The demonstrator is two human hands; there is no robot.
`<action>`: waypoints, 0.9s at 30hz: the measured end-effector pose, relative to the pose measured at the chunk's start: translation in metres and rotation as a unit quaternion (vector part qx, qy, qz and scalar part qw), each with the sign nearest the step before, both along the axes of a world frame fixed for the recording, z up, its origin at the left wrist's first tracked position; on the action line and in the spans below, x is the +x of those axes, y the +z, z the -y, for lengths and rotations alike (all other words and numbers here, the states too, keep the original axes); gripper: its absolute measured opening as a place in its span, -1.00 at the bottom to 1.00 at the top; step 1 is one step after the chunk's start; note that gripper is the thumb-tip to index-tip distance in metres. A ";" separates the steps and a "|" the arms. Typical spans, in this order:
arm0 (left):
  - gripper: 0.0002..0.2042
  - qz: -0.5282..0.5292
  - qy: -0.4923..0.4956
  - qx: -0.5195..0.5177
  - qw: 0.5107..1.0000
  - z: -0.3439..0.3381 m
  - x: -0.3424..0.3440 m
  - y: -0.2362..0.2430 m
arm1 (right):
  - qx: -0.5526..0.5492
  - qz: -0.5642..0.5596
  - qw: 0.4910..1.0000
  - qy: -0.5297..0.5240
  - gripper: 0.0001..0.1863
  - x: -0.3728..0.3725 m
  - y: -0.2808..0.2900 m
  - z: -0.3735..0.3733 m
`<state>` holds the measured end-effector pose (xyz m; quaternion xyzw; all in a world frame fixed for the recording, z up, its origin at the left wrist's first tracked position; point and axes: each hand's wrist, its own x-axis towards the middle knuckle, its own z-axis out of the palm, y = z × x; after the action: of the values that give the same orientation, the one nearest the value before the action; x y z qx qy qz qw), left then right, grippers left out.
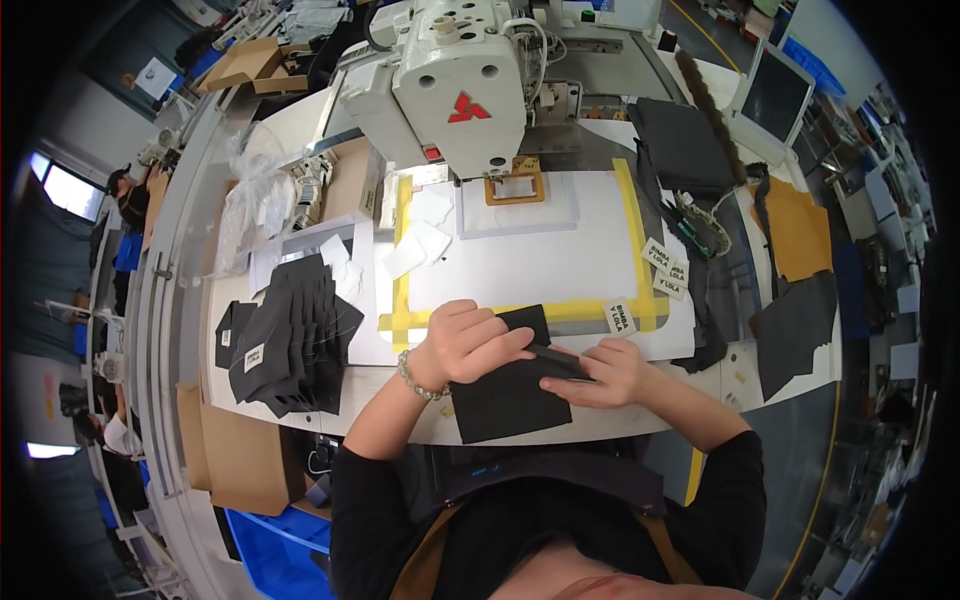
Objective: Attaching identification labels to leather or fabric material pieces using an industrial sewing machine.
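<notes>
A flat black fabric piece (510,408) hangs over the front edge of the worktable, close to my body. My left hand (462,345), with a beaded bracelet at its wrist, is closed on the upper part of it. The fingers of my right hand (608,376) pinch a narrow folded strip of black material (562,364) at the piece's right side; whether the strip belongs to the same piece I cannot tell. Just beyond my right hand lies a small printed white label (619,317).
Ahead stands a white sewing machine (455,95) above a yellow-taped white sheet (535,260). A fanned stack of black pieces (295,340) lies left. Several labels (668,268), thread snips (692,232) and mustard fabric (797,230) are at the right. A blue bin (275,555) sits below left.
</notes>
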<state>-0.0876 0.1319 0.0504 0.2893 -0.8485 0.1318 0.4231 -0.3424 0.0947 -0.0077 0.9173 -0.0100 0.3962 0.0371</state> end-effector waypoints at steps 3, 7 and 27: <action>-0.75 0.015 -0.003 -0.059 0.998 0.022 -0.005 0.017 | 0.012 -0.017 0.999 -0.035 -0.51 -0.005 -0.005 0.000; -0.68 0.042 -0.020 -0.128 0.991 0.041 -0.022 0.042 | 0.359 0.025 0.932 -0.049 -0.57 0.000 0.011 -0.002; -0.40 0.120 0.008 0.221 0.968 0.108 -0.049 -0.047 | 0.815 0.210 0.533 -0.086 -0.12 -0.022 0.028 0.080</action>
<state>-0.1363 0.0240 0.0031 0.3645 -0.8988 -0.0220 0.2425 -0.3649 0.0151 0.0202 0.4354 -0.4153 0.3924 -0.6957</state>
